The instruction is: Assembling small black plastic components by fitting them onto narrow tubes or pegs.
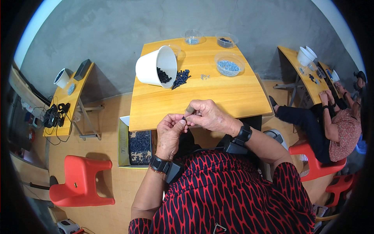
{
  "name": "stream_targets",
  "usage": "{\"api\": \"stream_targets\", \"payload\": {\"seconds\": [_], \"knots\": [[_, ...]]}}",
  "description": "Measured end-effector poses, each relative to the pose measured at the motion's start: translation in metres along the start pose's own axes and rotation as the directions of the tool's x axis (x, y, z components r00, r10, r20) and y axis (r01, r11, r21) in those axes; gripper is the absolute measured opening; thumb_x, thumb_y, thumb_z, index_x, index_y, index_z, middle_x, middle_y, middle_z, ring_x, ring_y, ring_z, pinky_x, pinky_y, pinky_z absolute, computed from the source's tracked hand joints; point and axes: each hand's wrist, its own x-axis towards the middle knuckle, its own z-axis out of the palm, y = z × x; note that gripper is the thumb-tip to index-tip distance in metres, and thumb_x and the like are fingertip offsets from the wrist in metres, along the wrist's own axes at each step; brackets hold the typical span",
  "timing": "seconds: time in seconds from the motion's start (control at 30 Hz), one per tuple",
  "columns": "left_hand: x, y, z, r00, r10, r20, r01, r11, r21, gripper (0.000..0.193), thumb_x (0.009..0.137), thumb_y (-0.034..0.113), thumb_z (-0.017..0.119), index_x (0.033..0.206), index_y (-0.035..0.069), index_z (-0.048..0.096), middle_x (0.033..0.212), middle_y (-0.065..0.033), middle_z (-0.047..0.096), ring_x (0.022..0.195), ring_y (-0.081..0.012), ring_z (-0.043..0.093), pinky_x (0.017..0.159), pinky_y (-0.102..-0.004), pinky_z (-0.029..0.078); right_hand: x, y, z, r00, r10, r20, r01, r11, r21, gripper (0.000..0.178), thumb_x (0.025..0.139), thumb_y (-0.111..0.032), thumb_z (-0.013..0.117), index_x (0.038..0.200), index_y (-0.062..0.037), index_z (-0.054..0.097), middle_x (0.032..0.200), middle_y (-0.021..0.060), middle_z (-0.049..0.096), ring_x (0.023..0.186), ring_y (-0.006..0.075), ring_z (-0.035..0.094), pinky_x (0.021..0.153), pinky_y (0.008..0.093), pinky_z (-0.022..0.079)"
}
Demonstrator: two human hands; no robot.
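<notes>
My left hand (168, 132) is closed in a pinch on a small black part (184, 118) just past the near edge of the wooden table (233, 95). Its fingertips meet those of my right hand (209, 116), also pinched; what the right fingers hold is hidden. Beyond them a white bucket (146, 70) lies on its side, its mouth toward the right. Small black parts (180, 79) spill from it onto the tabletop. To their right is a little group of small silvery pieces (205, 77). A clear tub (242, 67) holds many more silvery pieces.
Two clear tubs stand at the far edge, one with silvery pieces (192, 40), one with black parts (225, 40). An open box (124, 142) of black parts sits below the table's left side. Red chairs (80, 183) stand around; a seated person (343, 132) works at right.
</notes>
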Motion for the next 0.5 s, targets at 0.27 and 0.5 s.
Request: {"api": "stream_targets", "payload": {"seconds": [0.27,0.5], "knots": [[-0.0031,0.0004,0.0026,0.999,0.021,-0.044,-0.018,0.998,0.067,0.012,0.090,-0.002,0.065,0.102,-0.002,0.063,0.087,-0.0066,0.067,0.069,-0.0098,0.060,0.063,-0.0226,0.051,0.0019,0.0050,-0.0054,0.996,-0.087,0.003,0.086,0.986,-0.145,0.011,0.081,-0.003,0.070,0.089,0.0032,0.068,0.079,0.0098,0.065,0.071,0.0155,0.064,0.061,0.0295,0.052],[-0.0040,0.0062,0.0044,0.995,0.004,-0.103,0.014,0.985,0.173,0.010,0.089,0.000,0.068,0.098,-0.002,0.066,0.085,-0.0052,0.068,0.067,-0.0083,0.060,0.061,-0.0216,0.051,0.0053,-0.0009,-0.0052,0.994,-0.098,0.041,0.105,0.961,-0.255,0.011,0.080,-0.003,0.069,0.089,0.0029,0.069,0.079,0.0118,0.064,0.069,0.0181,0.064,0.060,0.0314,0.051]]}}
